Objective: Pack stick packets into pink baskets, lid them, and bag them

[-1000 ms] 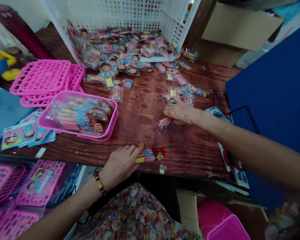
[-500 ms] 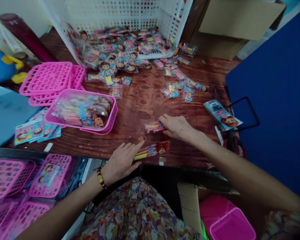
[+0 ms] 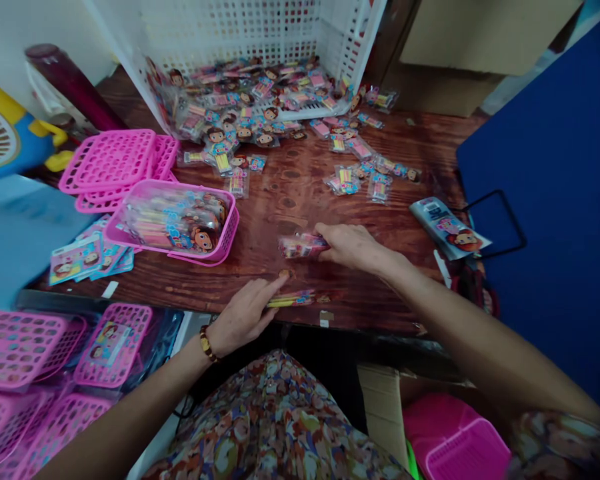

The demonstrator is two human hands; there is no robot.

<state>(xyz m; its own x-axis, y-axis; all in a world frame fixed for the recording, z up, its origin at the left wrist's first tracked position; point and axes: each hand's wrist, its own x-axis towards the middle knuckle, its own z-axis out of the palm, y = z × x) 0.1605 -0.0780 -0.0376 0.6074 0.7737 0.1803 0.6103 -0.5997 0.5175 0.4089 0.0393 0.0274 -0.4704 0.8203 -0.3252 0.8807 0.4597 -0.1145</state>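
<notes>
Clear plastic packet with pink contents (image 3: 300, 245): near mid-table, grasped at one end by your right hand (image 3: 349, 247).
Loose pinching could let it slip. Your left hand (image 3: 244, 313) lies at a slim yellow-ended plastic packet (image 3: 294, 299), grip indeterminable; a stray push could send that over the near edge of the brown wooden table (image 3: 283, 208). Bare wood leaves room forward; the pink perforated plastic basket (image 3: 226, 240) limits leftward travel.

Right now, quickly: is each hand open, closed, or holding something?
Left hand: thumb and index finger apart beside the yellow-ended packet; whether it grips cannot be told.
Right hand: closed, holding one end of a pinkish packet.
</notes>
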